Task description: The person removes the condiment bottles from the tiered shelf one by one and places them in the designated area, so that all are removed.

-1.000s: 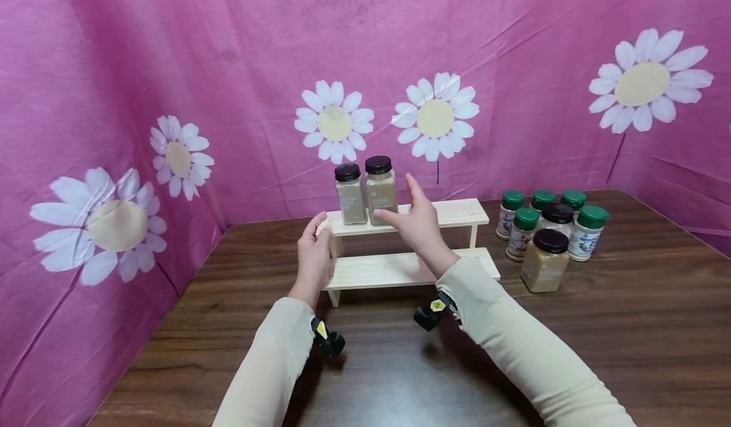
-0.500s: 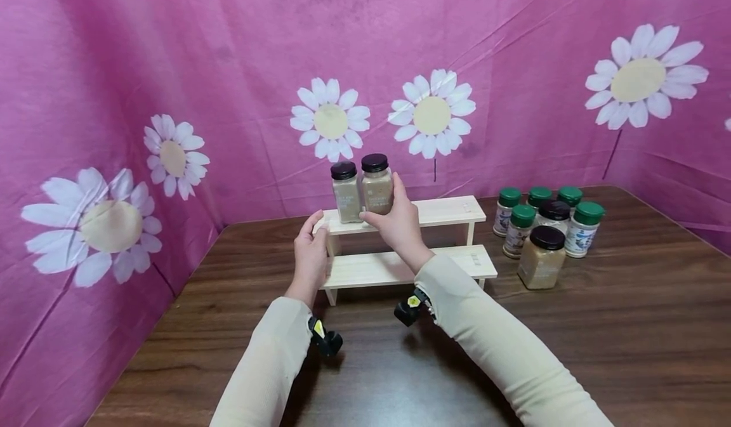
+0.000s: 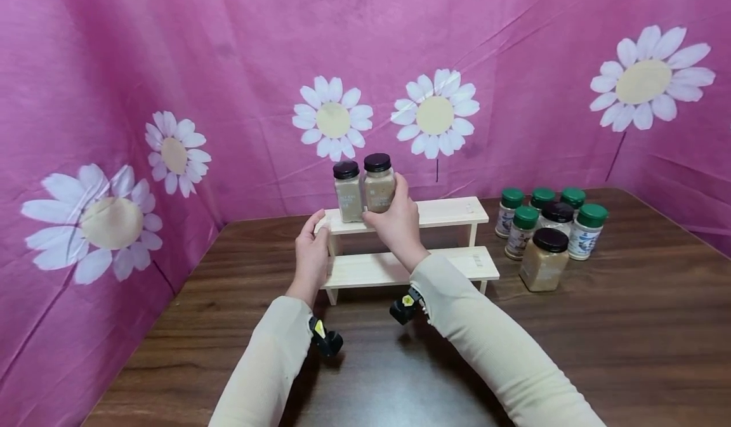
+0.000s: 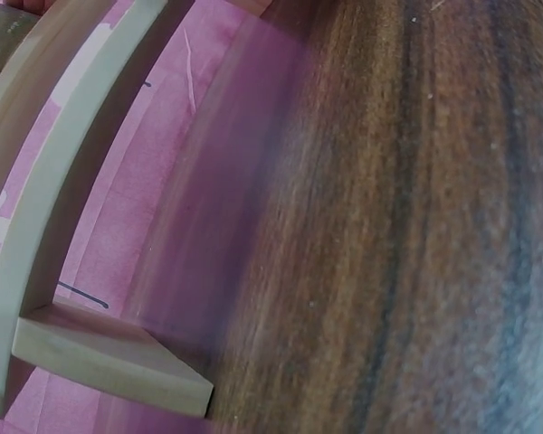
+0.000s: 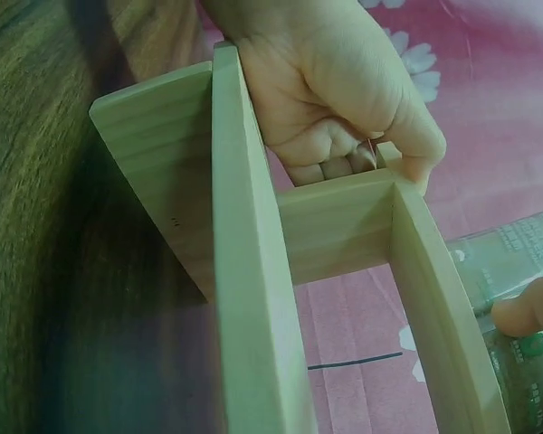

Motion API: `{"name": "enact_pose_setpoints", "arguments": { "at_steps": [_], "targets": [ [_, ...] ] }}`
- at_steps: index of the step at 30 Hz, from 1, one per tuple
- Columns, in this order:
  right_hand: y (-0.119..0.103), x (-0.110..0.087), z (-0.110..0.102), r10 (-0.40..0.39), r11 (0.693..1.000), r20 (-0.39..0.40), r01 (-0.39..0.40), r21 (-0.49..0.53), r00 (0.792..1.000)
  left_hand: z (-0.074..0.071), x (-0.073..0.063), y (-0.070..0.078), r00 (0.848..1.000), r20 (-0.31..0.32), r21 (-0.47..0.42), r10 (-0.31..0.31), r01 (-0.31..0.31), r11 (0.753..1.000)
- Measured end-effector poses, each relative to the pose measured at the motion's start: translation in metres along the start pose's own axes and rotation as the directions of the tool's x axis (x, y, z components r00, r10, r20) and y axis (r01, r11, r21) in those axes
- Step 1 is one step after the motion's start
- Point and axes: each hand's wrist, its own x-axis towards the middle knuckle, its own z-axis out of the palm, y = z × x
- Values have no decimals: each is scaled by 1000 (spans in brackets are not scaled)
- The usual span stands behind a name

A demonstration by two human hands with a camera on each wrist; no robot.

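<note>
Two square glass spice jars with black lids stand side by side on the upper step of a pale wooden two-step rack (image 3: 451, 212). My right hand (image 3: 400, 227) holds the right spice jar (image 3: 378, 189), thumb at its lower front and fingers along its right side. Its thumb tip lies close to the left spice jar (image 3: 349, 202). My left hand (image 3: 311, 259) grips the left end of the upper step. In the right wrist view, the left hand (image 5: 335, 77) has its thumb over that end and its fingers curled beneath. The left wrist view mostly shows the rack's edge (image 4: 72, 154) and the tabletop.
Right of the rack stand several green-lidded shakers (image 3: 587, 233), with a black-lidded jar (image 3: 556, 217) among them. Another square jar (image 3: 544, 265) of tan powder stands in front. A pink cloth (image 3: 245, 52) printed with daisies hangs behind the wooden table (image 3: 645, 338).
My right hand has moved left from beside the right spice jar and taken hold of it. The left hand has kept its grip on the rack.
</note>
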Motion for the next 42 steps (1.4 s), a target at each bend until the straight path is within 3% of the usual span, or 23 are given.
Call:
{"name": "enact_pose_setpoints", "arguments": {
  "at_steps": [26,34,42],
  "targets": [
    [-7,8,-18,35,999,-3,-35,-5,999,0,2,-3,1000,-9,-21,2,-2,1000],
    [-14,6,-31,5,1000,-24,-5,26,1000,1,3,-4,1000,-8,-27,6,-6,1000],
    [-17,5,-45,-87,993,-91,94,75,992,1,0,-1,1000,-9,-24,15,-15,1000]
  ]
}}
